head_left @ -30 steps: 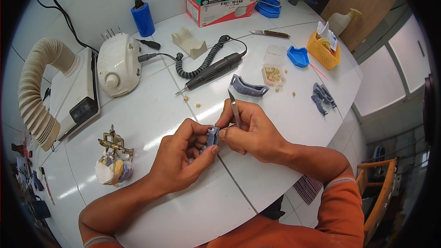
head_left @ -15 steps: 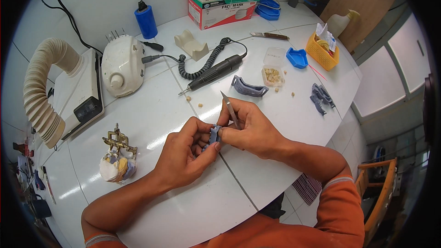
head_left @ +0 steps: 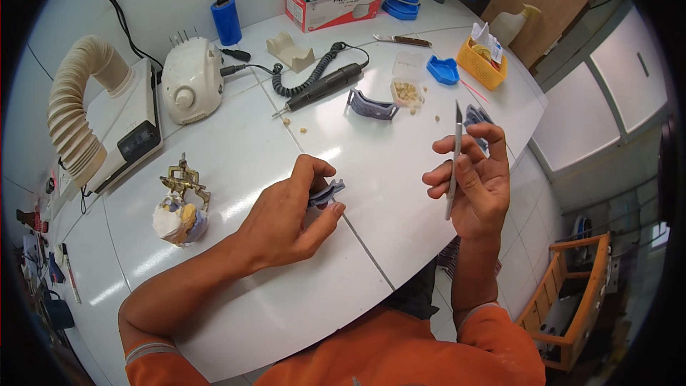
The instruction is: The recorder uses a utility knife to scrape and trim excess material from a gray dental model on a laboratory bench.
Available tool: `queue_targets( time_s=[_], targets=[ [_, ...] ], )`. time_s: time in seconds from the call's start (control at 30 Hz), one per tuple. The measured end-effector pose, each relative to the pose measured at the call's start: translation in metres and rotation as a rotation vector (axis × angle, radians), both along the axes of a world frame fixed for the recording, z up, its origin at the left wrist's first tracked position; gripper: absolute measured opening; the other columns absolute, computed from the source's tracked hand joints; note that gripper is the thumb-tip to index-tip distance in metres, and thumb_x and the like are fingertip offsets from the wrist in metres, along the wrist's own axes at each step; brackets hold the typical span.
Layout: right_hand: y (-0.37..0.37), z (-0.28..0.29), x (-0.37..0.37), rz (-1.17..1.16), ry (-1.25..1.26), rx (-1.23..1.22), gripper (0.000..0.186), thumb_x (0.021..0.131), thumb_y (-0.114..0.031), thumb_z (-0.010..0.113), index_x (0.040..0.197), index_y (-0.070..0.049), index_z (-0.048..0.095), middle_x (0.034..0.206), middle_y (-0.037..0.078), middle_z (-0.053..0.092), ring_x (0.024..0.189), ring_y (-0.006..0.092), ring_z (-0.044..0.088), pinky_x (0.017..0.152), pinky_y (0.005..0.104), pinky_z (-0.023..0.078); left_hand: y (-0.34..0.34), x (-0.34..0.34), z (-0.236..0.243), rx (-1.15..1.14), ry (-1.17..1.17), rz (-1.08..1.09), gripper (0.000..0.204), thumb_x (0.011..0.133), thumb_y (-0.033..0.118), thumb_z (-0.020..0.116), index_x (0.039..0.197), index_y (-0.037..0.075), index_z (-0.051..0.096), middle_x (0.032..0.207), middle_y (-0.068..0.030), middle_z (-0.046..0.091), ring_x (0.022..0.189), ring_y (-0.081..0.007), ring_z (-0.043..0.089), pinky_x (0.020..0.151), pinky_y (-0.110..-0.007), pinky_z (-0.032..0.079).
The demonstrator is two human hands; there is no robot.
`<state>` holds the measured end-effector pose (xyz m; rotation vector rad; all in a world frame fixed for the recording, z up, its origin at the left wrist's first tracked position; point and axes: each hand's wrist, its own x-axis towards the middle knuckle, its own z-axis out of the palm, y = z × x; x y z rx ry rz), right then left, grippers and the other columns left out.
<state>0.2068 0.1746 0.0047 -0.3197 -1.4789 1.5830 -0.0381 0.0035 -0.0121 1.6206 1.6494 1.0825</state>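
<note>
My left hand [head_left: 282,218] is closed on a small grey-blue curved piece [head_left: 328,191], pinched between thumb and fingers above the white table; part of it is hidden by the hand. My right hand [head_left: 480,196] is raised off to the right, holding a thin metal craft knife [head_left: 456,154] between thumb and fingers, its blade pointing up. Behind that hand lies a grey-blue piece [head_left: 474,119], partly covered by the fingers. Another curved grey-blue piece [head_left: 371,106] stands farther back on the table, beside a small see-through box [head_left: 407,93] of tooth-like yellowish bits.
A brass articulator [head_left: 184,180] with a plaster model [head_left: 177,223] stands left. Behind are a black rotary handpiece [head_left: 325,87], its white control unit [head_left: 189,89] and a ribbed hose [head_left: 71,114]. A blue tray [head_left: 443,70] and yellow basket [head_left: 482,68] sit far right; loose bits [head_left: 303,130] lie about.
My right hand has drawn away from the left, going right and up with the craft knife. The left hand keeps its piece, now turned somewhat flatter. The whole view has shifted slightly.
</note>
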Motion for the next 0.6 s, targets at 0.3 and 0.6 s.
queue_targets(
  time_s=[0.3,0.6],
  targets=[
    [-0.052,-0.054,0.055,-0.039,0.323,-0.287,0.037,0.108,-0.013,0.072,0.141,0.001,0.065,0.12,0.023,0.079,0.104,0.0305,0.082,0.077,0.0356,0.07,0.001,0.005,-0.009,0.144,0.135,-0.159,0.025,0.087,0.007,0.092,0.105,0.002,0.075,0.106,-0.0084,0.071,0.093,-0.0227,0.076,0.08,-0.037,0.065],
    [-0.08,-0.046,0.029,-0.291,-0.278,0.47,0.029,0.1,-0.021,0.083,0.118,0.001,0.08,0.1,0.015,0.081,0.087,0.0205,0.079,0.07,0.0305,0.063,0.0,0.004,-0.008,0.024,0.06,-0.161,0.03,0.084,0.012,0.095,0.11,0.004,0.081,0.106,-0.0079,0.074,0.093,-0.021,0.076,0.078,-0.034,0.061]
  ],
)
